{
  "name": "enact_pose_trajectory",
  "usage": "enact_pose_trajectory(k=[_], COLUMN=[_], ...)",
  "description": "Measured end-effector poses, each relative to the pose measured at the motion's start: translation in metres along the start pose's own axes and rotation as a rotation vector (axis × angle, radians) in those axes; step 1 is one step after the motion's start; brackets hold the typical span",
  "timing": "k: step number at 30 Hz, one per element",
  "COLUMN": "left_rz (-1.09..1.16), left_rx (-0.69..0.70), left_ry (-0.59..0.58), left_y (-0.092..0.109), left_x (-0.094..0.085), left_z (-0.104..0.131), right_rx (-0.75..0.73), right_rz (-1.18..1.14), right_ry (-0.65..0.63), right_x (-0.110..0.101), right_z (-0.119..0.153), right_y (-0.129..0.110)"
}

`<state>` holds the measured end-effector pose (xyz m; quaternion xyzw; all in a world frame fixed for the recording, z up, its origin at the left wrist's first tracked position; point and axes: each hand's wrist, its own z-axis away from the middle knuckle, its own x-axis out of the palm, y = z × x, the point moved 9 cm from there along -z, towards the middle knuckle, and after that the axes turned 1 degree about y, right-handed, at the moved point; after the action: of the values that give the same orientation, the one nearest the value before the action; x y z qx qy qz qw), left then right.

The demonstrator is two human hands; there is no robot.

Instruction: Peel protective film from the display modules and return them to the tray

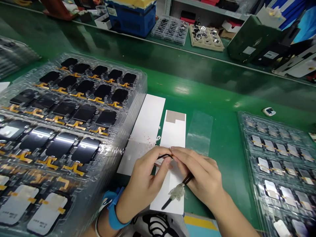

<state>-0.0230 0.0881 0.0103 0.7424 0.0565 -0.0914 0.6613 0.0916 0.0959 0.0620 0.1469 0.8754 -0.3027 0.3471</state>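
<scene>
Nearest, the left hand (143, 181), with a blue wristband (112, 210), and the right hand (199, 177) meet fingertip to fingertip over a white sheet (175, 135), together pinching a small dark part (166, 156), while the right also grips black tweezers (176, 192). Beside them lie clear trays of dark screens (61, 131) on the left and a tray of small parts (278, 164) on the right. Farther off on the green table (209, 82) stand a blue box (132, 14) and a beige tray (206, 36).
</scene>
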Motion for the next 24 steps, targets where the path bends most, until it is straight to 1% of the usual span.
enact_pose_trajectory(k=[5,8,11,13,19,24], left_rz=[-0.043,-0.008,0.021,0.030,-0.005,-0.040], left_rx=[0.006,-0.015,-0.032,-0.035,0.003,0.005], left_ry=[-0.005,-0.019,-0.006,0.011,0.030,0.062], left_y=[0.002,0.000,-0.002,-0.003,0.002,0.000], left_x=[0.000,0.002,0.002,0.001,-0.001,-0.005], left_z=[-0.002,-0.002,-0.003,-0.004,-0.004,-0.003], right_rx=[-0.018,0.082,0.216,0.245,0.206,0.150], right_rz=[0.080,-0.005,-0.144,-0.185,-0.180,-0.189], right_ry=[-0.002,-0.001,0.042,0.063,0.036,-0.005], right_x=[0.002,0.002,-0.002,-0.004,-0.003,0.000], right_z=[0.002,-0.002,-0.004,-0.004,-0.005,-0.004], right_y=[-0.001,0.007,0.018,0.019,0.014,0.013])
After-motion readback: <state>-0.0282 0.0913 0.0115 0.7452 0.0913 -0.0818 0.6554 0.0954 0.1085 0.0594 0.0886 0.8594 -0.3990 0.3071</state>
